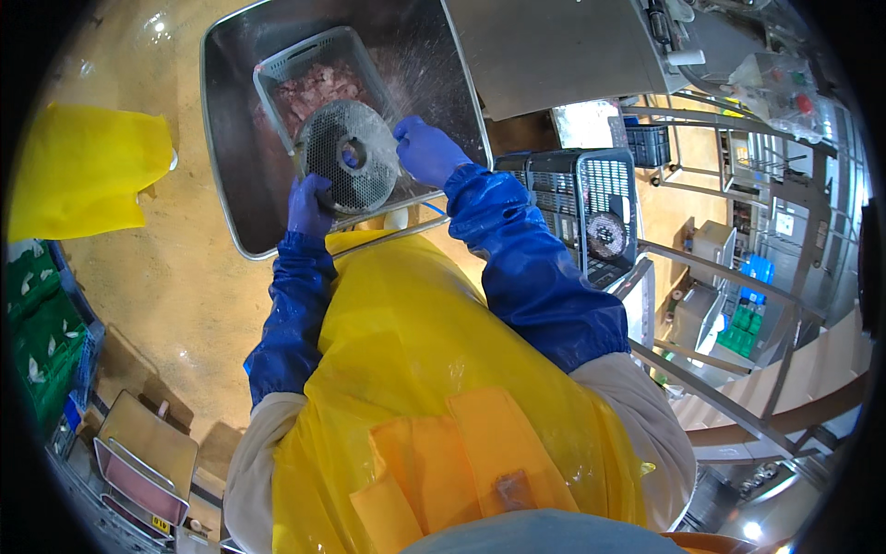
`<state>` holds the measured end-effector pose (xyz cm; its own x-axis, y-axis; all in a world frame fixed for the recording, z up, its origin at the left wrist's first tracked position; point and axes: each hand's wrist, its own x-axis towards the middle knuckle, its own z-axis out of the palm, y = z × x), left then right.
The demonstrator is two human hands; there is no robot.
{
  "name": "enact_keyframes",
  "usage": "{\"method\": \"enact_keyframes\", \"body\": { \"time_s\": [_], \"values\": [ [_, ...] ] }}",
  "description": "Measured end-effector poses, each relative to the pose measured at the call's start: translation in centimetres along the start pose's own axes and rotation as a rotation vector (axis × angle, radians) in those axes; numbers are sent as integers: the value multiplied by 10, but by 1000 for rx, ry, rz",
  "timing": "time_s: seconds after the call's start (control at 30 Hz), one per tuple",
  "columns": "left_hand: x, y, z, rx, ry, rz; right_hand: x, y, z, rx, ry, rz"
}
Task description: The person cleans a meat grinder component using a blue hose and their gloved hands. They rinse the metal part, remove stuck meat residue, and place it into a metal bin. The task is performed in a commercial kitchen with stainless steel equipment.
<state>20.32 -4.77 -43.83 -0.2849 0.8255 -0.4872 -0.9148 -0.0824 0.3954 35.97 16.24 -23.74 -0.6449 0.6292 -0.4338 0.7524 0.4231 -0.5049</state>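
A round perforated metal disc [330, 138] with a hole at its middle is tilted over a deep steel sink [231, 198]. My left hand [311, 205], in a purple glove, is closed on its lower left edge. My gloved right hand [429, 150] is closed into a fist by the disc's right edge. What its fingers hold, if anything, is hidden. Water droplets fly in the sink beyond that hand. Behind the disc, partly covered by it, a grey plastic basket [305, 55] holds pinkish, meat-like pieces [323, 88].
A steel counter [554, 55] adjoins the sink on the right. Below it stand dark plastic crates [558, 175], with another round perforated piece [606, 235] at the near one. A yellow sheet-like item [83, 171] is at far left, above green crates [41, 314]. Metal rails [729, 282] run along the right.
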Motion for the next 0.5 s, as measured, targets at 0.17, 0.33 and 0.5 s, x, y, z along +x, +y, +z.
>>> {"method": "enact_keyframes", "body": {
  "time_s": [0.17, 0.33, 0.5],
  "values": [
    [-21, 42, 93, 48, 179, 103, -28, -32, 10, 3, 86, -24],
    [4, 42, 57, 1, 129, 170, -40, -53, 26, -50, 51, 50],
    [16, 45, 36, -55, 160, 149, -30, -57, 38, 12, 99, 46]
  ]
}}
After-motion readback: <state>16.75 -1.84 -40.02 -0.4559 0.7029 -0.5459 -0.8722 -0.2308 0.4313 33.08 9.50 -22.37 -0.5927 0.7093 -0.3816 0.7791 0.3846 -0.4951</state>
